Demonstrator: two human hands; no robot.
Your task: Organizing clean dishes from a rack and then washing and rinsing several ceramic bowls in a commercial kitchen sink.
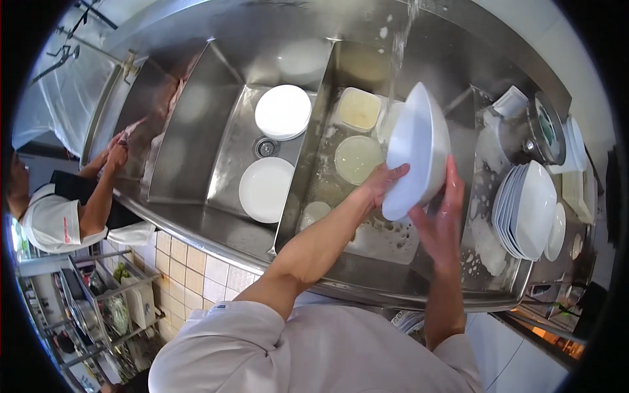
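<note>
Between my two hands a large white bowl [419, 144] is tipped on its side above the right sink basin. My left hand [385, 183] grips its near left rim, thumb on the inner face. Against the outer right side lies my right hand [442, 219], its fingers stretched along the wall. A stream of water [401, 46] falls just behind the bowl. Below, in cloudy water, sit a square pale container [359, 109] and a round dish [358, 159], with part of another pale dish behind the bowl.
The middle basin holds a stack of white plates [283, 111], another white plate [265, 190] and a drain [266, 149]. On the soapy right drainboard stand stacked white dishes [531, 209], a metal pot [547, 128] and a white cup [510, 101]. A co-worker [59, 209] works at the left basin.
</note>
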